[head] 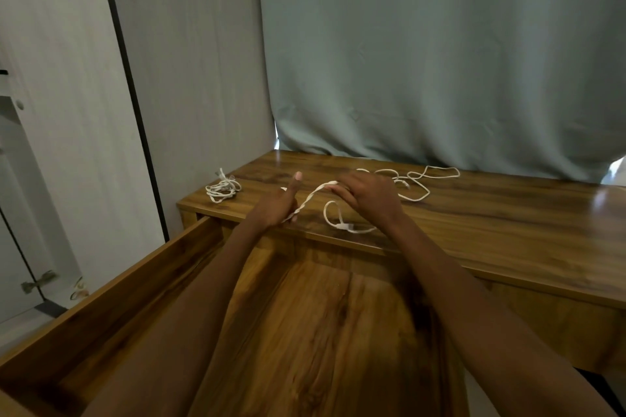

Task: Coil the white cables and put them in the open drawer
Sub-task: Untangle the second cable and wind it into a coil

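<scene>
A long white cable (313,195) runs twisted and doubled between both hands above the wooden desk top (474,213). My left hand (279,201) grips its lower end, thumb raised. My right hand (367,195) pinches the upper end. The rest of this cable trails in loose loops to the right (430,178), and a loop with a plug (345,225) lies by the desk's front edge. A second white cable (223,188) lies bundled at the desk's left corner. The open drawer (111,291) extends toward me under my forearms, its wooden bottom bare.
A grey-green curtain (440,61) hangs behind the desk, touching its back edge. A pale wardrobe panel with a dark edge strip (135,112) stands on the left, close to the drawer's left wall.
</scene>
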{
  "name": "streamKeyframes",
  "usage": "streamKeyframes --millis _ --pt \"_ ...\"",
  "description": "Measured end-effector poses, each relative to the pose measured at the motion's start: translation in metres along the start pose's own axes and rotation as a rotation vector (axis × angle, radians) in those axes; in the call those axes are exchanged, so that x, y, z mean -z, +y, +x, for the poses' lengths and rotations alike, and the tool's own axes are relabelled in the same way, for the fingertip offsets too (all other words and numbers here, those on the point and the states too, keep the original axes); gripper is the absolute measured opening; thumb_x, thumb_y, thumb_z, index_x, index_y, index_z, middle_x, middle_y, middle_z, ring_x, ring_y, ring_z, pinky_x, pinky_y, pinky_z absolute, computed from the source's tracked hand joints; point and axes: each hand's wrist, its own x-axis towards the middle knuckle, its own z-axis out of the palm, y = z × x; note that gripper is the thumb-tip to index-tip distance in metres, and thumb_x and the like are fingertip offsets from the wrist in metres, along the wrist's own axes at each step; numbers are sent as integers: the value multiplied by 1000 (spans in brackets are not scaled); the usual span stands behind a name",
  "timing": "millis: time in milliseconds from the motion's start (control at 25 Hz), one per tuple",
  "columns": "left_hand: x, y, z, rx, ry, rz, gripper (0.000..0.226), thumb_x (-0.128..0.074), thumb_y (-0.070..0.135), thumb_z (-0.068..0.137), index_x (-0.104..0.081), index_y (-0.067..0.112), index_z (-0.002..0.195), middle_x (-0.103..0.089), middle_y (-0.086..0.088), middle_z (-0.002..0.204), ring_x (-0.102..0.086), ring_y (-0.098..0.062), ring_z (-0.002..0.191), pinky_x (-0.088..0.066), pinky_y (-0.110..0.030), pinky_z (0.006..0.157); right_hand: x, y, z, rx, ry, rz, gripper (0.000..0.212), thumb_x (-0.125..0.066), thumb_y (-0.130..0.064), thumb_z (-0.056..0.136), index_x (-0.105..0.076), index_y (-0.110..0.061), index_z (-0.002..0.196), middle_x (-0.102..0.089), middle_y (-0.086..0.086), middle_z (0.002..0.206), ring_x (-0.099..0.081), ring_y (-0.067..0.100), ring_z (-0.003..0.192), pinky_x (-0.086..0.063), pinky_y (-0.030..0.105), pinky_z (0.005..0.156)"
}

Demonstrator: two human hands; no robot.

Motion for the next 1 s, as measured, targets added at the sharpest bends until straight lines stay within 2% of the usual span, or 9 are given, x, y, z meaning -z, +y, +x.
streamKeyframes --millis 120,200,320,480,640,720,800,880,1000 --pt "5 11 -8 -19 -331 -229 76 -34 71 94 -41 13 46 -39 -2 40 -36 -14 38 -35 -27 51 1 4 10 -139 -135 -12 53 -36 -65 100 -74 -29 91 -71 -6 83 -68 18 71 -25 27 52" --pt "11 10 -7 -63 -528 -570 62 -54 48 96 -33 16 47 -30 0 36 -27 -14 33 -32 -29 50 -3 2 17 -201 -305 -6 64 -29 -72 96 -74 -28 86 -71 -3 78 -67 20 74 -28 30 54" --pt "18 11 -6 -117 -587 -1078 57 -51 23 97 -38 19 42 -29 4 31 -22 -12 30 -21 -27 42 -12 -9 21 -263 -533 91 72 -26 -77 93 -69 -20 83 -58 0 66 -62 25 69 -37 35 59" --pt "27 20 -4 -249 -426 -1565 50 -46 21 96 -39 21 47 -32 5 34 -28 -11 35 -24 -26 46 -32 -31 5 -232 -634 289 52 -37 -58 103 -67 -16 103 -71 9 93 -65 28 84 -46 39 71" --pt "20 32 1 -240 56 -1731 36 -47 23 96 -46 18 61 -41 3 49 -38 -14 50 -36 -29 57 -43 -55 -3 -231 -703 348 37 -46 -47 104 -59 -20 126 -72 15 109 -67 36 95 -47 38 73" --pt "19 34 7 -159 336 -1709 34 -46 24 99 -49 16 66 -46 1 57 -45 -13 55 -40 -27 60 -41 -63 -8 -184 -778 380 32 -50 -41 104 -57 -22 129 -69 11 118 -65 33 103 -44 34 75" --pt "24 31 12 -76 516 -1513 33 -48 25 102 -53 16 70 -53 2 61 -51 -9 57 -42 -21 55 -39 -63 -17 -123 -840 418 29 -53 -41 102 -59 -26 125 -64 6 126 -62 28 111 -48 36 83" --pt "29 24 13 5 630 -1024 38 -46 32 104 -54 16 71 -54 4 62 -50 -7 58 -40 -18 54 -33 -59 -26 -51 -824 436 29 -53 -41 101 -62 -27 125 -63 2 127 -61 24 112 -50 36 85" --pt "22 1 7 -57 600 -354 48 -38 40 106 -48 12 69 -43 -2 62 -41 -11 57 -35 -22 55 -20 -51 -27 9 -653 314 32 -47 -45 104 -64 -28 125 -71 1 114 -67 23 97 -46 34 70"
